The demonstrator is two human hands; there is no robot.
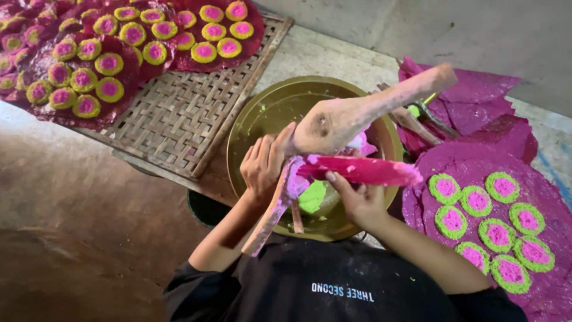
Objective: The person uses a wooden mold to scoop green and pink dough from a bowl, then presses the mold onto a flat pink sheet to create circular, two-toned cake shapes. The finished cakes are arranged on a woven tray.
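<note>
Woven bamboo tray [179, 119] and magenta sheets [536, 179] carry pink-green round cakes [479, 200]. Brass basin [262, 113] sits centre, wooden press tool [351, 116] over it, probably heavy, stiff, dough-slick; best held at thick body. Left hand [262, 167] fingers curled on the press; right hand [357, 200] fingers pinch its pink blade [363, 171]. Green dough [313, 197] beneath looks soft.

Under the left hand [262, 167] is a wooden press [351, 116] – rough, matt, with pink smears. Behind the grip is a metal basin [268, 113], dull brass colour, and further left a woven bamboo tray [190, 113] – dry and matt.
</note>
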